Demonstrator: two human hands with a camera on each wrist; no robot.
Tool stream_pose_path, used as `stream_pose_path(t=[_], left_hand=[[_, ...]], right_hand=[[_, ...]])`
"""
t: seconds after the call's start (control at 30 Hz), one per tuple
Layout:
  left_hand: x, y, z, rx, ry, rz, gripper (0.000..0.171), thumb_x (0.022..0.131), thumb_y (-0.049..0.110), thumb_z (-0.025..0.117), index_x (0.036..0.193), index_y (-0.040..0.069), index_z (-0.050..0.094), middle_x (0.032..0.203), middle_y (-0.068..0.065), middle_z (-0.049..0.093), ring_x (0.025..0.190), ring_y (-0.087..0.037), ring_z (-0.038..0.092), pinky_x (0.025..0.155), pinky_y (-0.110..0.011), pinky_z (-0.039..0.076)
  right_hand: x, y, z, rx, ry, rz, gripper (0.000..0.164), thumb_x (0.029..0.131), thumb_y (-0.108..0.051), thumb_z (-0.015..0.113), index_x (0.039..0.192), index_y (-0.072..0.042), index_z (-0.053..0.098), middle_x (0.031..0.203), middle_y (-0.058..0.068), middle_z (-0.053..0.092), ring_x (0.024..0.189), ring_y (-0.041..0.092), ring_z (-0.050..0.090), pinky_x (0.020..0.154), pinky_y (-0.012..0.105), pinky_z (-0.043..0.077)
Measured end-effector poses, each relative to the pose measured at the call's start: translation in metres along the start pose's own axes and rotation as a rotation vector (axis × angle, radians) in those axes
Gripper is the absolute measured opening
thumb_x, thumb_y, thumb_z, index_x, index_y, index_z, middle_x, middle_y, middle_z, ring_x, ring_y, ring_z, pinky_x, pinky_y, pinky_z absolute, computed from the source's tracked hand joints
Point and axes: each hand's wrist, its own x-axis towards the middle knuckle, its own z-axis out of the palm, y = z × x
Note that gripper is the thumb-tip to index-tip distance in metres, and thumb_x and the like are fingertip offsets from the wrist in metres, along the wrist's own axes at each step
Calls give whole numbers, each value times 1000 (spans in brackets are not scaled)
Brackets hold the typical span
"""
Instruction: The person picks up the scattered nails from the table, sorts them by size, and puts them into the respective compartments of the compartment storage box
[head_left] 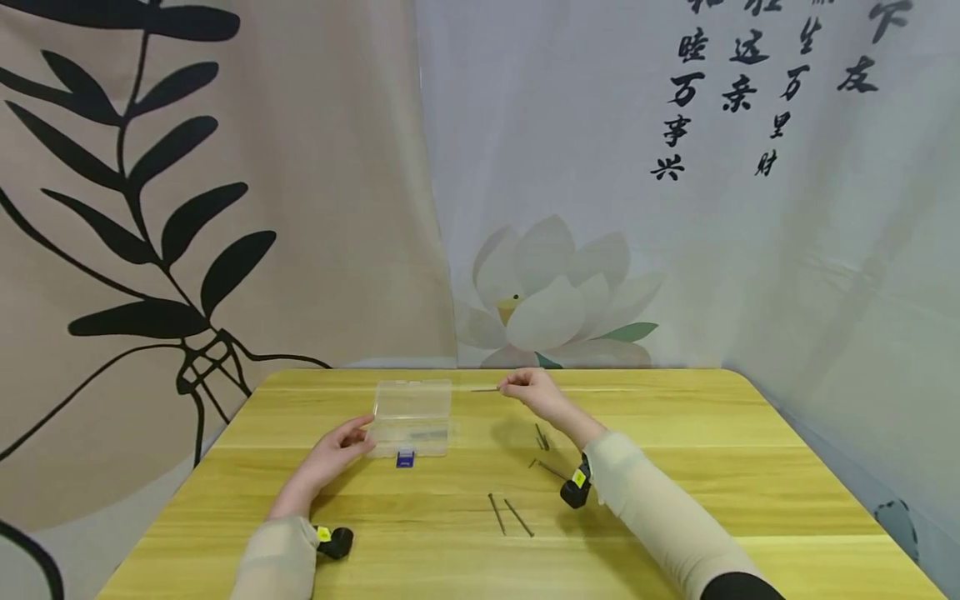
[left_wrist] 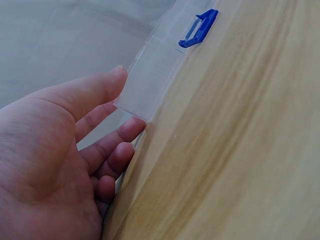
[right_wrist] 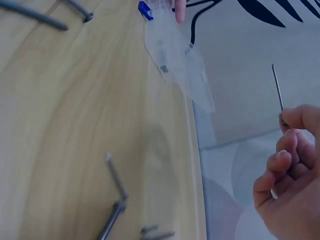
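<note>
Where it sticks out past the fingertips toward the clear plastic box [head_left: 412, 417], the thin metal rod [head_left: 484, 389] lies roughly level above the far part of the worktop [head_left: 675, 467], its free end pointing at the box's far right corner and stopping just short of it. The right hand [head_left: 528, 390] has the rod's other end in a pinch grip, thumb and forefinger curled tight on it, the remaining fingers folded in beneath; in the right wrist view the rod [right_wrist: 277, 87] rises out of that pinch as a fine dark line against the backdrop. The hand is raised off the wood, not resting on it.

The box sits lid down on the worktop, left of the rod, its blue latch [head_left: 405, 457] on the near side. The left hand [head_left: 333, 454] lies at the box's near left corner with a loose, open grip: the thumb [left_wrist: 95, 87] lies against the side wall and the fingers [left_wrist: 120, 135] reach under the corner, none curled round it.

Nearer the person, more rods lie loose on the wood: a pair side by side [head_left: 510, 515], and a few others [head_left: 542, 437] just beside the right forearm.
</note>
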Motion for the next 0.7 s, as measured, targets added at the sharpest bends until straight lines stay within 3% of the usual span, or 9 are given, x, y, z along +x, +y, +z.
stream_pose_path(t=[0.07, 0.27, 0.47, 0.7], left_hand=[[0, 1, 1, 6, 1, -1, 56, 97, 24, 61, 146, 5, 41, 132, -22, 50, 119, -36, 46, 99, -52, 36], [0, 0, 2, 11, 3, -11, 56, 97, 24, 61, 146, 7, 42, 131, -21, 50, 118, -35, 45, 98, -51, 37], [0, 0, 2, 8, 15, -21, 55, 97, 23, 61, 146, 7, 43, 130, -19, 51, 118, -34, 46, 97, -51, 37], [1, 0, 3, 7, 19, -18, 55, 97, 24, 62, 146, 7, 43, 129, -18, 52, 116, -33, 47, 95, -49, 38]], right_hand=[[8, 0, 5, 3, -14, -27, 19, 97, -13, 59, 105, 2, 68, 99, 6, 66, 85, 19, 55, 82, 44, 45], [24, -10, 19, -33, -5, -76, 20, 95, -12, 62, 103, 5, 69, 94, 7, 67, 80, 21, 54, 72, 33, 45], [36, -20, 29, -62, 0, -72, 17, 94, -12, 64, 102, 2, 71, 94, 4, 68, 81, 15, 58, 73, 29, 47], [44, -28, 41, -67, -23, -67, 17, 94, -12, 63, 101, 1, 71, 95, 5, 68, 86, 25, 60, 72, 28, 47]])
